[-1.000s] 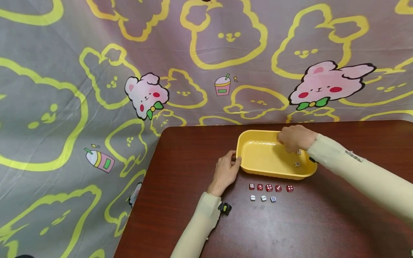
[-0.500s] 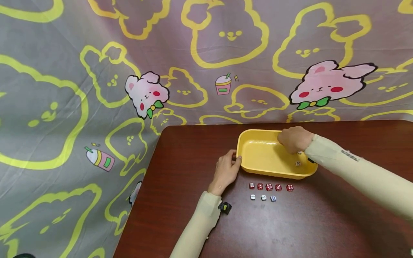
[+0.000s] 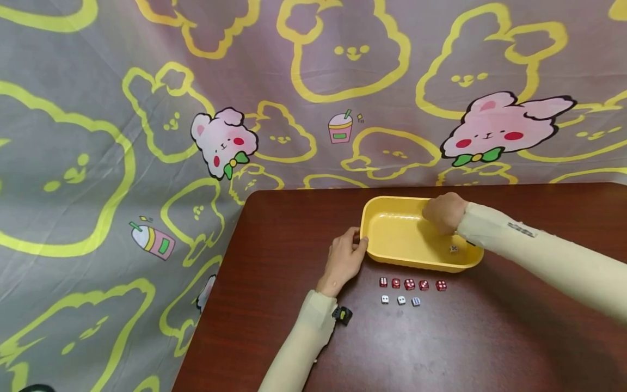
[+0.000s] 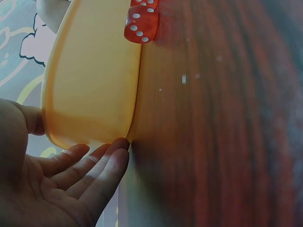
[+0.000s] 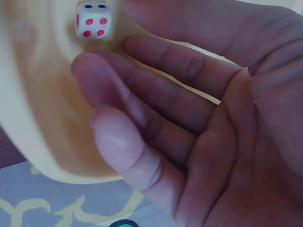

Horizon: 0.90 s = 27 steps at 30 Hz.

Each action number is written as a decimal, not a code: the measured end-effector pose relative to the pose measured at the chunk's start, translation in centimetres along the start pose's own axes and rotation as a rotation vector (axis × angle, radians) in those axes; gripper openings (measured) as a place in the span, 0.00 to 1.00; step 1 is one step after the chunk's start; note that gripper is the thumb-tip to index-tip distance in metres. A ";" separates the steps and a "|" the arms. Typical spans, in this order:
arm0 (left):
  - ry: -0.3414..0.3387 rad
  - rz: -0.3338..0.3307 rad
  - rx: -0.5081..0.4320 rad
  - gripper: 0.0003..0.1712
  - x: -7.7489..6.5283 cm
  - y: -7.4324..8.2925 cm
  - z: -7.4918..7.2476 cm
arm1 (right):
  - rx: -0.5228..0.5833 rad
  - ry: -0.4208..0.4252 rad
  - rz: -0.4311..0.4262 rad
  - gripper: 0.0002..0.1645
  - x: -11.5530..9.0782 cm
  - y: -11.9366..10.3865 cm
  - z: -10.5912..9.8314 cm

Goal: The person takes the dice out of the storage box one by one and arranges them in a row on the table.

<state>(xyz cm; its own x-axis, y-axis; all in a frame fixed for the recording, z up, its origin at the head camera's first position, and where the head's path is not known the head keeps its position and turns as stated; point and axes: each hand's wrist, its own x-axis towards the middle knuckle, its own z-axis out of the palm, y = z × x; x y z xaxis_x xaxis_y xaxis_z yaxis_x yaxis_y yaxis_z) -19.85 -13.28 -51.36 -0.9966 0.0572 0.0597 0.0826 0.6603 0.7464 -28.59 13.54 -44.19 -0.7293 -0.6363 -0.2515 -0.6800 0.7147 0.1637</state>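
A yellow tray (image 3: 406,239) stands at the back of the table. My left hand (image 3: 344,258) holds its left end; in the left wrist view the thumb lies at the rim and the fingertips touch the outer wall. My right hand (image 3: 444,212) reaches down inside the tray's right part, its fingers loosely bent and nothing seen between them. A white die (image 3: 454,249) lies in the tray just below that hand. In the right wrist view, a white die (image 5: 93,20) with red and blue dots sits beyond the fingertips, apart from them.
In front of the tray runs a row of several red dice (image 3: 409,284). Nearer me is a shorter row of three white dice (image 3: 401,300). Behind the dark wooden table (image 3: 289,218) hangs a patterned cloth (image 3: 303,81).
My right wrist has shifted a little left and the hand has turned, hiding a second white die that showed in the tray. My left hand stays at the tray's end.
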 end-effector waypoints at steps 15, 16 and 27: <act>0.006 0.010 0.002 0.22 0.1 0.0 0.0 | -0.007 0.041 -0.049 0.17 -0.5 0.2 0.4; 0.008 0.013 0.002 0.22 0.1 0.0 0.0 | -0.009 0.043 -0.051 0.17 -0.5 0.2 0.4; -0.001 -0.011 0.003 0.22 0.0 0.0 0.0 | -0.022 0.059 -0.074 0.16 -0.7 0.3 0.7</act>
<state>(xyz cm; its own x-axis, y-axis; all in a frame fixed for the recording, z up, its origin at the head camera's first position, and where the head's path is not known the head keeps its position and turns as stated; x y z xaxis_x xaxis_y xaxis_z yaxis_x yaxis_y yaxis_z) -19.86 -13.27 -51.31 -0.9974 0.0507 0.0504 0.0714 0.6635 0.7448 -28.24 14.36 -44.70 -0.6801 -0.7033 -0.2068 -0.7329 0.6594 0.1675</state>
